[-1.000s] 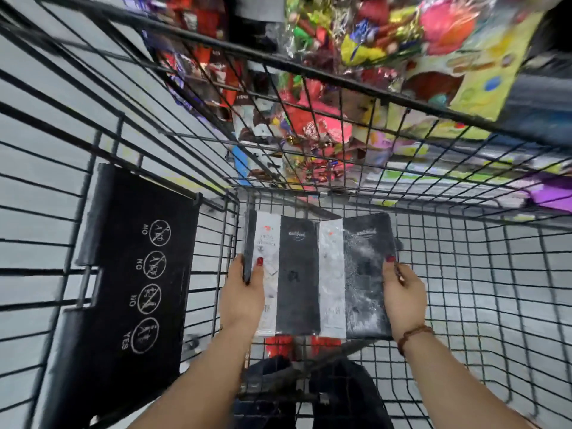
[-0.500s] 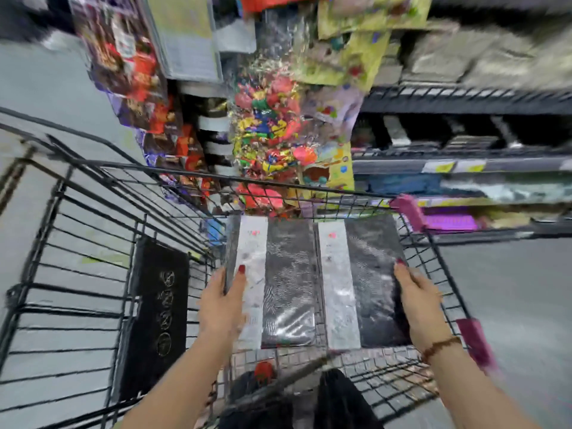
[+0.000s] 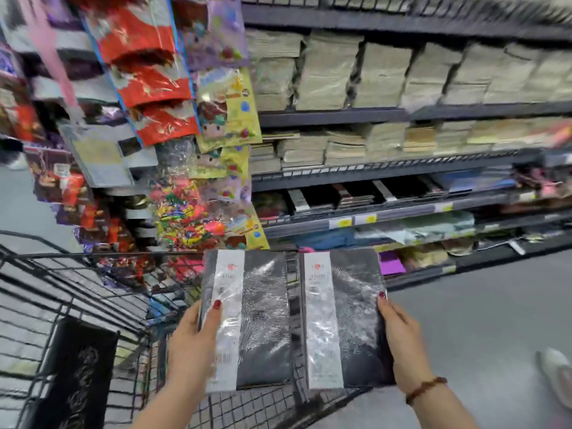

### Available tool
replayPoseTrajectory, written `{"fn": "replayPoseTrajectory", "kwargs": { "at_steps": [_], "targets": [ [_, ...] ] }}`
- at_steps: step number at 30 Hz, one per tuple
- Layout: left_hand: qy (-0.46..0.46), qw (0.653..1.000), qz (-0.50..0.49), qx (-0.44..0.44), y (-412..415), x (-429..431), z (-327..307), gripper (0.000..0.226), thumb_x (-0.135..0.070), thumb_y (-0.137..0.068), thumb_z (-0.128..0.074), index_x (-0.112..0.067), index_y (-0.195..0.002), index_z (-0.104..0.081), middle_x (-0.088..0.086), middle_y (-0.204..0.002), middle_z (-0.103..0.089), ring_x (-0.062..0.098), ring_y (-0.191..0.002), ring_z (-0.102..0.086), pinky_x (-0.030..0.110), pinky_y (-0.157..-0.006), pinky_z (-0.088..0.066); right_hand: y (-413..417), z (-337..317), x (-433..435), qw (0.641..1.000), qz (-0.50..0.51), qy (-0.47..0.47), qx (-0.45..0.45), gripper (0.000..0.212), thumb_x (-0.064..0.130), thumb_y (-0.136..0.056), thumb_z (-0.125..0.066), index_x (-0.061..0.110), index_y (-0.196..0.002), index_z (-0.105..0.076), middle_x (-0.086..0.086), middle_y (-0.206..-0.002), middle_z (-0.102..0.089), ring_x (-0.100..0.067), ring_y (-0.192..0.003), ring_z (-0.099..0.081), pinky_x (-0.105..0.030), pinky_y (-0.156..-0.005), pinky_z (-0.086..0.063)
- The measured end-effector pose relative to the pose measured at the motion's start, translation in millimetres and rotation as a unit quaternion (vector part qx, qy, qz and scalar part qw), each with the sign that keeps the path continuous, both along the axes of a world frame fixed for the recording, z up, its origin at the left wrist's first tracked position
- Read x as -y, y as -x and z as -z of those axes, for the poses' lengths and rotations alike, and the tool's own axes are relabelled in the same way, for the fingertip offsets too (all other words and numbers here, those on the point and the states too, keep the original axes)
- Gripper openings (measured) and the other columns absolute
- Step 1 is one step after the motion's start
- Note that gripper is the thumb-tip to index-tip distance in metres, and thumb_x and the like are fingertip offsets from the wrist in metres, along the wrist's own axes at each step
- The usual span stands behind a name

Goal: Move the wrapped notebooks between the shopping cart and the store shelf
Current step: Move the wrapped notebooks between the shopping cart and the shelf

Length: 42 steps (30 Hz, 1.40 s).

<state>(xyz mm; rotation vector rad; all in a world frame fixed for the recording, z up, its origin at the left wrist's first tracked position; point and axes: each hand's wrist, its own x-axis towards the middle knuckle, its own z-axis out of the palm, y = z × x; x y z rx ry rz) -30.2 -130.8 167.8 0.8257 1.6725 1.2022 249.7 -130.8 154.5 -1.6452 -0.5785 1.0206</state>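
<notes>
Here, L grip (image 3: pixel 192 342), R grip (image 3: pixel 402 339) hold notebooks (image 3: pixel 266 320) by outer edges over cart (image 3: pixel 93 292).

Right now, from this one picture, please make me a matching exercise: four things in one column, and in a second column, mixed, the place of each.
1. plastic-wrapped black-and-white notebooks
2. black wire shopping cart
3. beige paper stacks
4. red foil bags

A. hanging, upper left
B. on the upper shelves
C. gripped by left hand and right hand
D. lower left

Pairs: 1-C, 2-D, 3-B, 4-A

Shop, stocked shelves (image 3: pixel 402 115), price labels (image 3: pixel 340 222), wire cart (image 3: pixel 77 294), probably stationery
</notes>
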Motion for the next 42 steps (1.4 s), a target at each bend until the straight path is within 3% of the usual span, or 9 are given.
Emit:
{"fn": "replayPoseTrajectory", "kwargs": {
  "at_steps": [5, 10, 16, 24, 28, 34, 38, 40, 42],
  "targets": [
    [-0.011, 1.0, 0.009, 0.019, -68.4, 23.9, -8.2, 0.049, -0.043, -0.09, -0.057, -0.023, -0.134, -0.05, 0.001, -0.124, -0.059, 0.023, -0.108, -0.053, 0.047, -0.096, -0.043, -71.8, -10.8, 14.5, 0.999, 0.005, -0.001, -0.053, 0.02, 0.026, -0.088, -0.062, 0.009, -0.085, -0.071, -0.014, -0.093, -0.073, -0.033, -0.094, -0.067, -0.052, -0.093, -0.05],
    [0.001, 0.998, -0.008, 0.06, -125.6, 31.3, -10.4, 0.04, -0.035, -0.092, -0.057, -0.021, -0.129, -0.054, -0.003, -0.11, -0.062, 0.016, -0.093, -0.054, 0.05, -0.094, -0.043, -128.1, -16.1, 17.3, 0.998, -0.002, 0.004, -0.065, 0.024, 0.027, -0.089, -0.06, 0.006, -0.083, -0.07, -0.015, -0.087, -0.072, -0.029, -0.079, -0.067, -0.039, -0.078, -0.052],
    [0.015, 0.998, -0.006, 0.053, -163.2, 11.8, -9.1, 0.038, -0.034, -0.092, -0.055, -0.023, -0.129, -0.053, -0.003, -0.109, -0.061, 0.018, -0.094, -0.053, 0.05, -0.095, -0.044, -160.5, -12.0, -3.4, 0.997, -0.005, 0.02, -0.077, 0.024, 0.029, -0.089, -0.061, 0.007, -0.088, -0.071, -0.014, -0.088, -0.073, -0.032, -0.086, -0.068, -0.047, -0.087, -0.053],
    [0.004, 0.997, -0.035, 0.072, -181.3, -70.5, 14.2, 0.038, -0.032, -0.093, -0.057, -0.019, -0.129, -0.056, 0.0, -0.114, -0.061, 0.021, -0.103, -0.054, 0.038, -0.09, -0.04, -174.6, -6.8, -82.7, 0.998, -0.041, 0.027, -0.042, 0.028, 0.032, -0.091, -0.057, 0.007, -0.087, -0.069, -0.011, -0.085, -0.073, -0.03, -0.084, -0.068, -0.041, -0.084, -0.051],
    [0.033, 0.993, -0.045, 0.104, -185.7, -106.0, 22.1, 0.031, -0.033, -0.09, -0.061, -0.023, -0.119, -0.062, -0.001, -0.112, -0.067, 0.024, -0.106, -0.06, 0.049, -0.1, -0.043, -178.1, -5.6, -123.9, 0.997, -0.056, 0.032, -0.034, 0.026, 0.029, -0.091, -0.057, 0.007, -0.087, -0.068, -0.01, -0.081, -0.073, -0.028, -0.077, -0.067, -0.034, -0.07, -0.051],
    [0.059, 0.99, -0.081, 0.096, -186.5, -139.0, 36.4, 0.013, -0.039, -0.086, -0.065, -0.037, -0.099, -0.066, -0.001, -0.104, -0.072, 0.029, -0.1, -0.066, 0.055, -0.094, -0.048, -180.1, 1.7, -184.2, 0.992, -0.107, 0.045, -0.046, 0.024, 0.025, -0.091, -0.057, 0.004, -0.088, -0.068, -0.012, -0.084, -0.072, -0.028, -0.078, -0.065, -0.038, -0.079, -0.051],
    [0.073, 0.983, -0.128, 0.109, -194.5, -159.0, 44.9, 0.022, -0.036, -0.085, -0.066, -0.03, -0.106, -0.066, 0.001, -0.107, -0.072, 0.031, -0.102, -0.066, 0.056, -0.093, -0.048, -180.8, 14.8, -235.3, 0.985, -0.152, 0.067, -0.05, 0.023, 0.029, -0.09, -0.058, 0.009, -0.085, -0.067, -0.009, -0.081, -0.071, -0.027, -0.077, -0.065, -0.037, -0.076, -0.051],
    [0.072, 0.977, -0.163, 0.117, -202.4, -171.1, 47.3, 0.023, -0.031, -0.088, -0.063, -0.027, -0.111, -0.064, 0.004, -0.105, -0.072, 0.032, -0.097, -0.068, 0.054, -0.086, -0.052, -182.0, 25.3, -263.5, 0.98, -0.171, 0.086, -0.06, 0.024, 0.036, -0.085, -0.062, 0.013, -0.088, -0.069, -0.011, -0.095, -0.073, -0.031, -0.088, -0.067, -0.045, -0.087, -0.052],
    [0.072, 0.971, -0.195, 0.121, -210.9, -183.5, 52.0, 0.019, -0.028, -0.091, -0.06, -0.022, -0.109, -0.062, 0.007, -0.093, -0.071, 0.021, -0.068, -0.07, 0.038, -0.058, -0.058, -184.4, 36.2, -290.8, 0.972, -0.194, 0.115, -0.063, 0.029, 0.04, -0.082, -0.064, 0.013, -0.091, -0.069, -0.016, -0.101, -0.072, -0.037, -0.094, -0.067, -0.055, -0.091, -0.05]
  ]
}}
